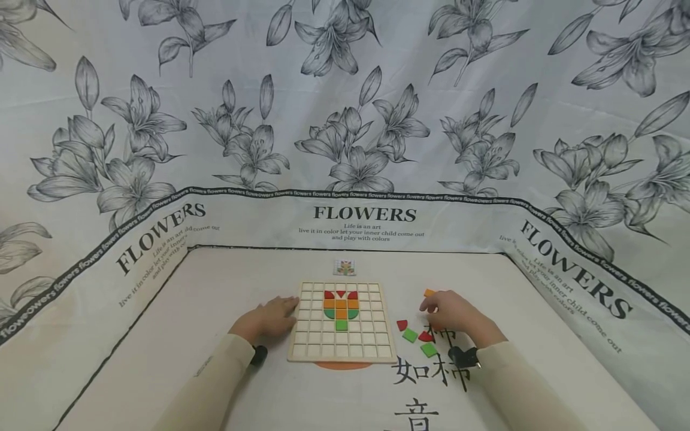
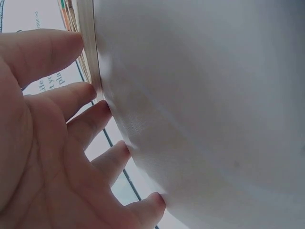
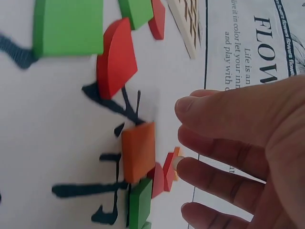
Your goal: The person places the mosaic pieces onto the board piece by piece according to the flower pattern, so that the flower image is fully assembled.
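Note:
My left hand (image 1: 274, 317) rests by the left side of a wooden grid board (image 1: 372, 343); its fingertips touch the frame's edge in the left wrist view. Red, orange and green tiles (image 1: 341, 303) form a tulip-like figure in the board's cells. On the right, my right hand (image 1: 455, 314) is over loose tiles, fingers loosely bent, nothing visible between them. Below its fingers in the right wrist view lie an orange square tile (image 3: 138, 152), a green tile (image 3: 140, 204) and several red ones, partly hidden. Nearer the board are a red quarter-round tile (image 3: 118, 59) and green squares (image 3: 69, 26).
Behind the board lies a small picture card (image 1: 345, 267) with a flower design. An orange printed shape (image 1: 343, 366) shows under the board's front edge. Black characters (image 1: 419, 371) are printed on the white table cover. A flower-printed curtain (image 1: 361, 120) hangs behind and at both sides.

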A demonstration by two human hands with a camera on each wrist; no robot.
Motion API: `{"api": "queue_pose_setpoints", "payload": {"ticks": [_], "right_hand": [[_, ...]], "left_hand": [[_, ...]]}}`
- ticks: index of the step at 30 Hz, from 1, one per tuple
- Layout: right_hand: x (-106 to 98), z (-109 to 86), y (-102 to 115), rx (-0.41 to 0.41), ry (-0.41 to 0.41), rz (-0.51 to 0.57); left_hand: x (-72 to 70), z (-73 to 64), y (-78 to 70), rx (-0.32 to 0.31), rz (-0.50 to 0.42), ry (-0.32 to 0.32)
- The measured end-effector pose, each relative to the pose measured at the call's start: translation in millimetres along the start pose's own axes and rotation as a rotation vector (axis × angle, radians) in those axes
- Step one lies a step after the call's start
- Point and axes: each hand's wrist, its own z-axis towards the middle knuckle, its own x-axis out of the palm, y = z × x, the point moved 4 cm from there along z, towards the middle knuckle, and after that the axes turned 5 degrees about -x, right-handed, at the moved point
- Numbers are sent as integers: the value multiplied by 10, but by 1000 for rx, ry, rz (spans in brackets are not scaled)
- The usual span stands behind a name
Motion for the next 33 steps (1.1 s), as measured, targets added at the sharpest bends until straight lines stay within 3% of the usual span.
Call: {"api": "queue_pose_setpoints", "payload": {"ticks": [14,22,33], "right_hand": [[-31,-131,-238,52,1,-11],[-18,-75,-385,86,-36,-32],[39,-7,-422,79,-36,-92]], "left_hand": [[-2,34,15,-22,12,13],[1,48,35,-12,4,7],[7,46,36,2,13,12]]}}
